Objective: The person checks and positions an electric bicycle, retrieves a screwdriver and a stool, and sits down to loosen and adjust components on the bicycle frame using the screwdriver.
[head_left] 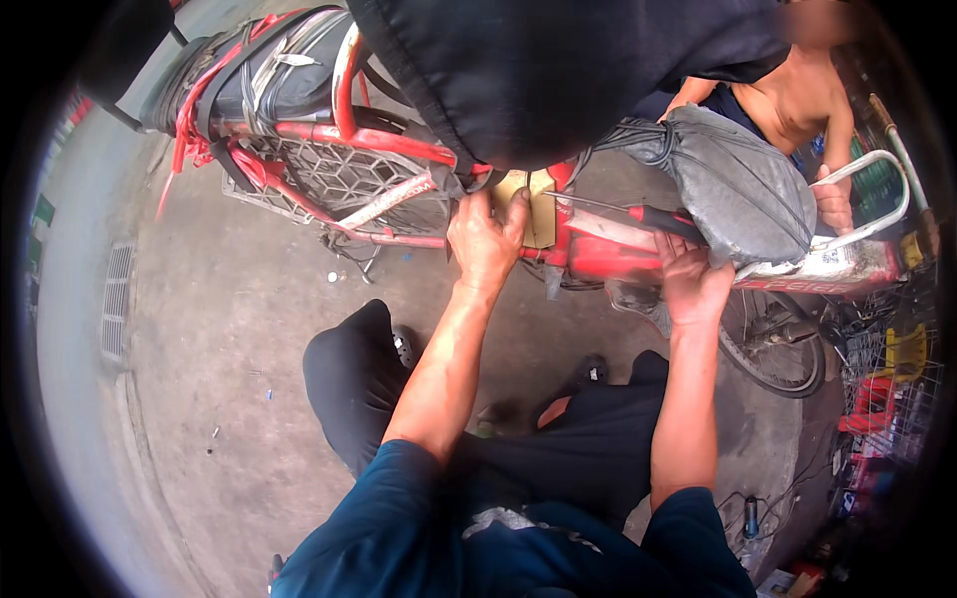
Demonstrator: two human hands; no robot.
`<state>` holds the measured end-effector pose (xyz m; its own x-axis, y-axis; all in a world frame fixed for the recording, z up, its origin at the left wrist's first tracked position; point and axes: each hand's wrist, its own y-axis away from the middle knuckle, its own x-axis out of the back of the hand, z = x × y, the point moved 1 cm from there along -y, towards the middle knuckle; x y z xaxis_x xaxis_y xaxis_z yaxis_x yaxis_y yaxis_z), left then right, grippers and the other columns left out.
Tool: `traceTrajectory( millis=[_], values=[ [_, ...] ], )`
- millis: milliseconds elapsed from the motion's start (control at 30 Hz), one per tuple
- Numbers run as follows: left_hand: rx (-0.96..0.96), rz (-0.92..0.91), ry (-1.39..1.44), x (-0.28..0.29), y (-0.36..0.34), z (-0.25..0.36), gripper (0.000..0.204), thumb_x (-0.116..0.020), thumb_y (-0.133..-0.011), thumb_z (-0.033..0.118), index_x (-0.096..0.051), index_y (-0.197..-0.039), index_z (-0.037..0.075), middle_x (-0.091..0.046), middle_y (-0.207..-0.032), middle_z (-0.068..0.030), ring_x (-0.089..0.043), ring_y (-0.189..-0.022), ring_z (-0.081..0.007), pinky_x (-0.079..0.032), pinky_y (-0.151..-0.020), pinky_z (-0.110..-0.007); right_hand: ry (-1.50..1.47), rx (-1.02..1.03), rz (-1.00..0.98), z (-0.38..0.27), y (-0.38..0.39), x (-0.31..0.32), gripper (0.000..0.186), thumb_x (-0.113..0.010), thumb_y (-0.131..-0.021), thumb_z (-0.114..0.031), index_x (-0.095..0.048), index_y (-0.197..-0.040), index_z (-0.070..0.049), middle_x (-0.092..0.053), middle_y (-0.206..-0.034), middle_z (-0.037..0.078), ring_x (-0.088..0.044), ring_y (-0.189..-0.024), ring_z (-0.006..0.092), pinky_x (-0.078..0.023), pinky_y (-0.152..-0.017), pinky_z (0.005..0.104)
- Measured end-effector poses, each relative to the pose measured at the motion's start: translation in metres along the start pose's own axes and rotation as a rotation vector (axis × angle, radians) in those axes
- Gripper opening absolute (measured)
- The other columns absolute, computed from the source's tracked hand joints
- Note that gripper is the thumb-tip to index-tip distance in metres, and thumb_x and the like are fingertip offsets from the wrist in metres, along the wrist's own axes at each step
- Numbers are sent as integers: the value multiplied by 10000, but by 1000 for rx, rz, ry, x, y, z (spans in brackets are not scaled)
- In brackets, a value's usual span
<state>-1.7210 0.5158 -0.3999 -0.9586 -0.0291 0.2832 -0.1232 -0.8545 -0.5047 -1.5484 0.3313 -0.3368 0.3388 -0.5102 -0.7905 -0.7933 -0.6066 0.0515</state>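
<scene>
A red bicycle-like frame (608,244) stretches across in front of me. My left hand (485,237) is closed at the edge of a flat tan plate (539,217) on the middle of the frame, its thumb lying against the plate. My right hand (695,282) is palm up beneath the red-and-black handle of a screwdriver (666,221), with the fingers curled at the handle. The thin shaft points left toward the plate. What the tip touches is too small to make out. Above the plate, a large black cover (558,80) hides part of the frame.
Over the right end sits a grey-covered saddle (743,184). Another person (797,105) is behind it, one hand at a white metal rail (877,204). Left are a caged rack (349,174) and a strapped dark bundle (279,75). A wire basket (902,374) stands far right.
</scene>
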Motion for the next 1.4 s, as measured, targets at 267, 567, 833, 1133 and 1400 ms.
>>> traceTrajectory(
  millis=[267, 567, 833, 1133, 1400],
  values=[
    [40, -90, 127, 5, 9, 0, 517, -699, -727, 228, -501, -1165, 37, -571, -1020, -193, -563, -907, -387, -451, -775, -444, 284, 126, 230, 2, -4, 2, 281, -481, -912, -209, -480, -1134, -37, -525, -1124, 115, -521, -1021, 255, -415, -962, 440],
    [85, -125, 107, 6, 4, -4, 489, -723, -709, 253, -546, -1099, 18, -595, -950, -172, -584, -863, -334, -460, -761, -415, 258, -61, -36, -8, -5, 17, 315, -505, -913, -286, -524, -1118, -48, -577, -1061, 106, -534, -1009, 261, -399, -963, 440],
    [145, -128, 289, -3, 5, -14, 452, -729, -695, 263, -590, -1048, 18, -609, -905, -161, -590, -863, -332, -457, -760, -426, 288, 103, 148, -4, -9, 18, 322, -492, -920, -283, -525, -1111, -26, -590, -1043, 109, -551, -974, 243, -427, -960, 401],
    [96, -85, 79, 1, 2, -1, 416, -713, -671, 256, -583, -978, 6, -604, -865, -184, -583, -807, -378, -457, -716, -455, 275, -45, -13, -11, -8, 17, 287, -524, -908, -267, -564, -1079, -41, -585, -1095, 107, -548, -1017, 223, -410, -952, 390],
    [-50, -16, -33, 0, 2, -6, 392, -695, -671, 249, -583, -954, 3, -589, -812, -188, -580, -736, -378, -464, -671, -459, 197, 56, 19, -5, -2, 6, 299, -551, -886, -247, -549, -1107, -45, -580, -1093, 91, -545, -1000, 231, -384, -982, 414]
  ],
)
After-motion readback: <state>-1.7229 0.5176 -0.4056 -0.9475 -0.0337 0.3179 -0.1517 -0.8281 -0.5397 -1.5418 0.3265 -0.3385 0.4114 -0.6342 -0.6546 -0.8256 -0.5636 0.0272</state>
